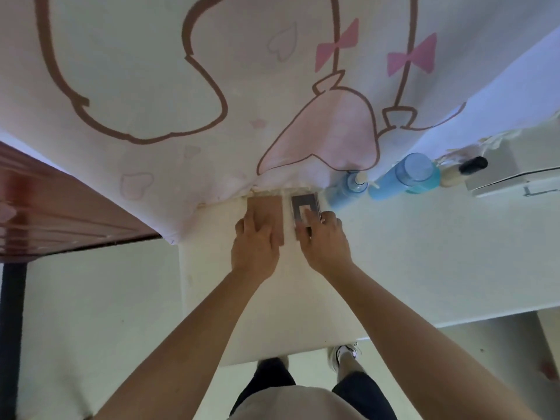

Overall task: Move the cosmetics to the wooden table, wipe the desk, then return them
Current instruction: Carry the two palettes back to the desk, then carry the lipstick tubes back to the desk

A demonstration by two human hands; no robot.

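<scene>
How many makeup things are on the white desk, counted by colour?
Blue plastic bottles: 2
Beige bottle with black cap: 1
Flat brown rectangular case: 1
Flat grey rectangular case: 1
Total: 5

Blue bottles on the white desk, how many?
2. The light-blue pump bottle stands at the white desk's back edge against the printed cloth; the larger blue bottle with a clear cap stands just right of it, beside a beige black-capped bottle. The cloth could hide more.
</scene>
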